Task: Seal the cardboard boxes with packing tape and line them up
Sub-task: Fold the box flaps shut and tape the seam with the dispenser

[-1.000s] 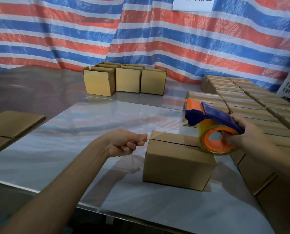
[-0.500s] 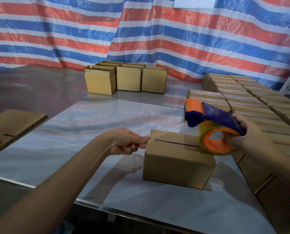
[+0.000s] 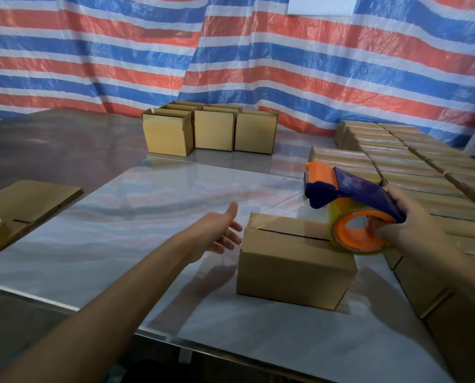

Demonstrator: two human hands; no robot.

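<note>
Our left hand has released the tape end it pinched and now hangs open, fingers spread, just left of the cardboard box. Our right hand still grips the tape dispenser, its roll touching the box's right top edge. The shiny counter stretches left. Sealed boxes crowd the right, and open boxes stand far back.

Moderate, diffuse light is recorded; a soft shadow is cast rightward from the cardboard box onto the table. The striped tarp is mirrored as hazy glare in its glossy surface. Table edges are bowed near the frame borders.
</note>
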